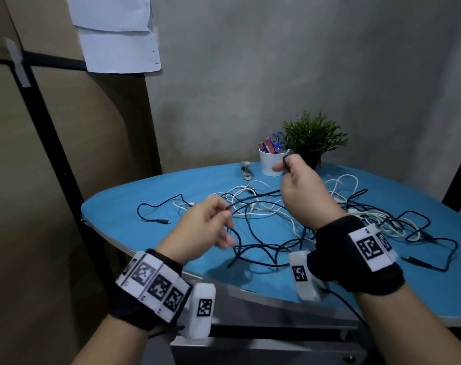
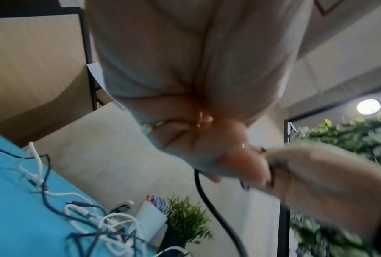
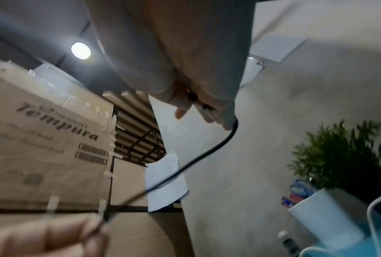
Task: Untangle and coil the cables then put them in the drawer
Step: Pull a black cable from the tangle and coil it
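Blue table [image 1: 134, 206], near edge: both hands pinch 1 black cable [image 1: 255, 196] above tangle.

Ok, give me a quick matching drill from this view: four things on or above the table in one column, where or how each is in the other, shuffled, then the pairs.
Things:
1. black cable
2. white cables
3. scissors
4. stapler

Places or states:
A. lying on the blue table left of the white cup
B. standing in the white cup
C. held between the left hand and the right hand
D. lying tangled on the table

Pairs: 1-C, 2-D, 3-B, 4-A
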The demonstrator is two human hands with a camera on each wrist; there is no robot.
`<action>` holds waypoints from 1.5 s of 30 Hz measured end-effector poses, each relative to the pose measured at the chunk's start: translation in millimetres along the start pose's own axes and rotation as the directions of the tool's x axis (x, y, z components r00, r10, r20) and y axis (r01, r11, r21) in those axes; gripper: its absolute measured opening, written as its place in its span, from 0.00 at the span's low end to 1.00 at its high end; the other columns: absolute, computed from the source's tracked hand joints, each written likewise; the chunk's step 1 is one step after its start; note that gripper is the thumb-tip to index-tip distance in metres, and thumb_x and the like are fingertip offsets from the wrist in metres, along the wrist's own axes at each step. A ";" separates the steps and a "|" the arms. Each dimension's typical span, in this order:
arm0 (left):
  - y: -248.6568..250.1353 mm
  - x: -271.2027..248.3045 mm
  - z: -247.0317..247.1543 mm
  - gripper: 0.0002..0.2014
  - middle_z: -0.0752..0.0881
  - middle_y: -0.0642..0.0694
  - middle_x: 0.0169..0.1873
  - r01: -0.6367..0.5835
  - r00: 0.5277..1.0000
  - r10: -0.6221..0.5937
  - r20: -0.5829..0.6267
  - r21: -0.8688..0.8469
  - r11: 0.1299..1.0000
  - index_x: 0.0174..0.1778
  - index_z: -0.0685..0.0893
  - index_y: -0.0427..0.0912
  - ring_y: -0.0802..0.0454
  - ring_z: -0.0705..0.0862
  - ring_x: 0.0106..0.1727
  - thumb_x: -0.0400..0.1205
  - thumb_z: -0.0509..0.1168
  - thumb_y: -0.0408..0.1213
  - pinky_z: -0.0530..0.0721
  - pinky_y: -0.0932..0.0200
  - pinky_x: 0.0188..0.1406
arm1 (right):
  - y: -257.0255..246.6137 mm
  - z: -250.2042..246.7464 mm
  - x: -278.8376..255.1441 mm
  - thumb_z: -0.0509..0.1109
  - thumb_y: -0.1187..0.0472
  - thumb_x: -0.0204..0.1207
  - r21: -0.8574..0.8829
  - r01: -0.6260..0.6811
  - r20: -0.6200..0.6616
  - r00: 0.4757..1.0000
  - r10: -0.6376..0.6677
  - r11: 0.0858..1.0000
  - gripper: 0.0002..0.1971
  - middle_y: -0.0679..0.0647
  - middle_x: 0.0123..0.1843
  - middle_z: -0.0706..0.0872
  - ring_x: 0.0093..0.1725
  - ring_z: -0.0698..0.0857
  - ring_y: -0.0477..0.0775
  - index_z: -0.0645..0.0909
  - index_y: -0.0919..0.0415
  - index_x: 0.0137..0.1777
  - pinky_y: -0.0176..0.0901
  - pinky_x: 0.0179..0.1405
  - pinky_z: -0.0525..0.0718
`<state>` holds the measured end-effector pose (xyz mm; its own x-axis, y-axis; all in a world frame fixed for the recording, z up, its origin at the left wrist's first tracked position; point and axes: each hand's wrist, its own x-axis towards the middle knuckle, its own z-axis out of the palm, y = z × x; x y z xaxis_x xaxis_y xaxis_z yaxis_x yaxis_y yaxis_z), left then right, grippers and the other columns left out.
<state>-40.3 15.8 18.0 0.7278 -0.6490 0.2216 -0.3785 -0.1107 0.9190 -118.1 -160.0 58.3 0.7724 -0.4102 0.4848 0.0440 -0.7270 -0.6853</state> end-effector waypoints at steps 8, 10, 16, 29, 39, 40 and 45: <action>16.5 40.6 -18.6 0.07 0.77 0.53 0.52 -0.328 0.873 0.470 -0.131 0.557 0.763 0.44 0.77 0.52 0.62 0.75 0.53 0.82 0.63 0.34 0.67 0.77 0.51 | -1.7 -0.5 -14.2 0.56 0.55 0.84 0.033 -0.032 0.319 0.948 0.020 0.999 0.14 0.41 0.26 0.76 0.25 0.75 0.35 0.80 0.59 0.45 0.30 0.27 0.67; 11.3 46.4 -19.1 0.06 0.77 0.54 0.48 -0.254 0.898 0.413 -0.151 0.589 0.768 0.43 0.77 0.52 0.59 0.76 0.49 0.82 0.62 0.35 0.69 0.70 0.47 | 0.3 0.3 -18.4 0.59 0.46 0.82 -0.003 0.008 0.382 0.924 -0.006 1.000 0.19 0.43 0.20 0.71 0.19 0.69 0.39 0.82 0.57 0.37 0.29 0.22 0.65; -13.3 37.5 6.3 0.09 0.85 0.50 0.39 -0.058 0.998 0.069 -0.003 0.494 0.867 0.39 0.77 0.46 0.58 0.89 0.33 0.83 0.56 0.31 0.83 0.59 0.31 | 0.9 -2.7 -12.8 0.53 0.52 0.86 0.632 -0.283 0.289 0.950 0.119 0.722 0.21 0.51 0.19 0.67 0.17 0.63 0.47 0.72 0.59 0.32 0.36 0.19 0.61; -3.4 29.1 25.7 0.08 0.83 0.48 0.35 -0.161 0.986 0.165 0.005 0.239 0.958 0.39 0.79 0.45 0.59 0.88 0.35 0.82 0.62 0.30 0.88 0.55 0.39 | 19.4 3.6 11.1 0.57 0.60 0.84 -0.008 0.045 0.005 0.999 -0.045 0.999 0.11 0.57 0.48 0.85 0.45 0.80 0.52 0.80 0.62 0.51 0.41 0.45 0.74; 37.7 80.0 0.2 0.06 0.79 0.46 0.48 -0.247 0.846 0.524 -0.103 0.795 0.554 0.49 0.79 0.43 0.46 0.77 0.50 0.83 0.59 0.40 0.77 0.46 0.49 | 16.6 4.1 4.0 0.56 0.45 0.83 -0.057 0.033 0.233 0.972 -0.019 0.998 0.22 0.44 0.22 0.75 0.24 0.73 0.42 0.76 0.59 0.34 0.38 0.28 0.69; 33.3 81.8 -0.4 0.07 0.79 0.45 0.49 -0.198 0.870 0.481 -0.107 0.818 0.540 0.50 0.79 0.43 0.44 0.78 0.51 0.84 0.58 0.41 0.77 0.45 0.49 | 18.1 2.6 5.3 0.56 0.46 0.83 0.008 0.009 0.216 0.976 -0.010 1.000 0.22 0.46 0.22 0.72 0.24 0.70 0.45 0.74 0.57 0.31 0.40 0.29 0.68; -0.1 77.6 6.4 0.09 0.80 0.43 0.47 -0.044 0.980 0.181 -0.084 0.794 0.606 0.49 0.81 0.41 0.42 0.79 0.48 0.85 0.57 0.39 0.74 0.52 0.45 | 18.8 -5.8 9.9 0.53 0.54 0.86 0.601 -0.185 0.120 0.983 0.142 0.777 0.21 0.53 0.21 0.64 0.21 0.62 0.49 0.67 0.58 0.30 0.45 0.28 0.64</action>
<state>12.6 -39.4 33.0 0.6928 -0.5927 0.4109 -0.7155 -0.6362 0.2886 -113.3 -180.9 53.3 0.8411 -0.4402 0.3143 0.2721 -0.1579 -0.9492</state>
